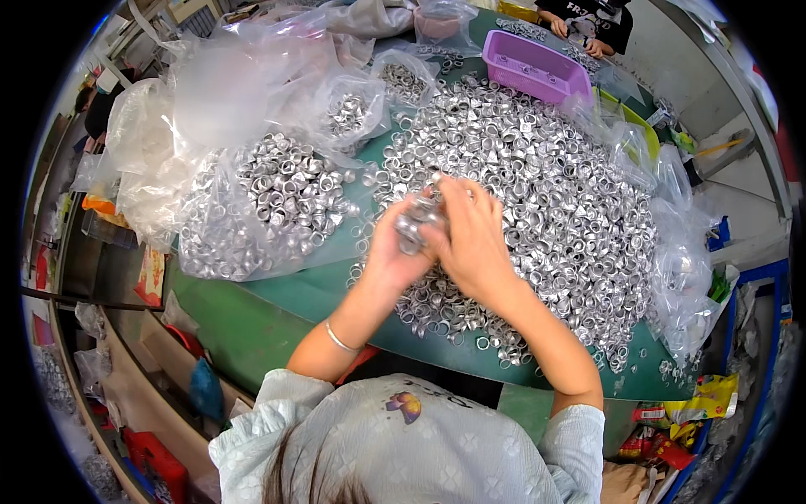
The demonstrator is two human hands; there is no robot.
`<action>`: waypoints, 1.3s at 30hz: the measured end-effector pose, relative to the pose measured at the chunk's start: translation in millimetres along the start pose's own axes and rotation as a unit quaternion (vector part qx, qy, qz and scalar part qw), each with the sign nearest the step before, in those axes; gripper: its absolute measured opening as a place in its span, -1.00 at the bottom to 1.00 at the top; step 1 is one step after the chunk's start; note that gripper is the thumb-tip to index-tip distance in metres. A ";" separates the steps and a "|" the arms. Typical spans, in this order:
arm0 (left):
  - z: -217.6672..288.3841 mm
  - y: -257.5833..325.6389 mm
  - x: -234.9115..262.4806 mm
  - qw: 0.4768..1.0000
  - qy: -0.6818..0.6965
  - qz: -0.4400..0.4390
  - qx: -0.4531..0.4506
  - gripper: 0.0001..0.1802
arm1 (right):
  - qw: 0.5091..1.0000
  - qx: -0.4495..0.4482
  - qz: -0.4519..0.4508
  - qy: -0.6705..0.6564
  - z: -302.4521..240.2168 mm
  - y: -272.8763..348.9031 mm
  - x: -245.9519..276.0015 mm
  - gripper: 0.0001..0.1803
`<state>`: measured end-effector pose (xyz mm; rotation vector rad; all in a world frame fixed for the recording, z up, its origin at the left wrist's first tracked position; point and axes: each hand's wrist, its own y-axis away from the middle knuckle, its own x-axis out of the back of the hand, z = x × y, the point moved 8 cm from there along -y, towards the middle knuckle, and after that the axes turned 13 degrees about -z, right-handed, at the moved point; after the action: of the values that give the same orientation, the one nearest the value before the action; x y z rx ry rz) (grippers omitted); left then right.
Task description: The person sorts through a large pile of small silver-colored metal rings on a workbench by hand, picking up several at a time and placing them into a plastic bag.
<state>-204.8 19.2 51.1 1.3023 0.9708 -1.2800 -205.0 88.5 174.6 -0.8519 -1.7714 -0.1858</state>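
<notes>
Over the near left side of a wide heap of silvery metal rings (537, 185), my two hands meet. My left hand (396, 256) is cupped round a small cluster of metal rings (411, 228), smeared by motion. My right hand (472, 235) closes over the same cluster from the right, its thumb against the rings and its fingers curled. How many rings lie between the palms cannot be made out. To the left, an open clear plastic bag (214, 239) holds many more of these rings (290, 181).
Smaller clear bags of rings (348, 113) stand behind on the green table (294, 302). A purple basket (537, 71) and a yellow-green basket (642, 126) sit at the far right. Crumpled plastic (682, 260) lines the right edge. Another person's hands (594, 48) work at the far end.
</notes>
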 end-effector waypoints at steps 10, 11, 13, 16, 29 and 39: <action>204.7 94.7 -4.6 0.661 -0.360 0.244 -0.612 -0.42 | 0.978 -0.204 0.041 -0.036 187.1 2.7 45.7 -0.82; 212.4 100.5 9.1 0.619 -0.391 0.303 -0.611 -0.37 | 0.982 -0.175 0.059 0.024 193.8 -2.5 44.1 -0.82; 199.3 108.4 -8.4 0.559 -0.469 0.363 -0.580 -0.18 | 0.976 -0.174 0.037 0.128 199.0 -11.8 35.9 -0.82; 194.5 105.0 -11.6 0.492 -0.542 0.366 -0.574 -0.10 | 0.955 -0.216 -0.039 0.202 206.5 -21.4 24.4 -0.83; 55.9 31.5 -41.6 0.491 -0.829 -0.004 -0.267 -0.71 | 0.945 -0.269 0.096 -0.162 202.0 52.2 65.8 -0.81; 63.5 -16.7 -18.1 0.362 -0.911 0.007 -0.199 -0.71 | 0.563 -0.129 -0.008 -0.816 103.4 59.4 -12.5 -0.56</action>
<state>-233.5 -38.7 72.6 -0.8752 -0.4926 -1.3585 -245.6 179.3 107.6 -1.3639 -3.5514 0.6100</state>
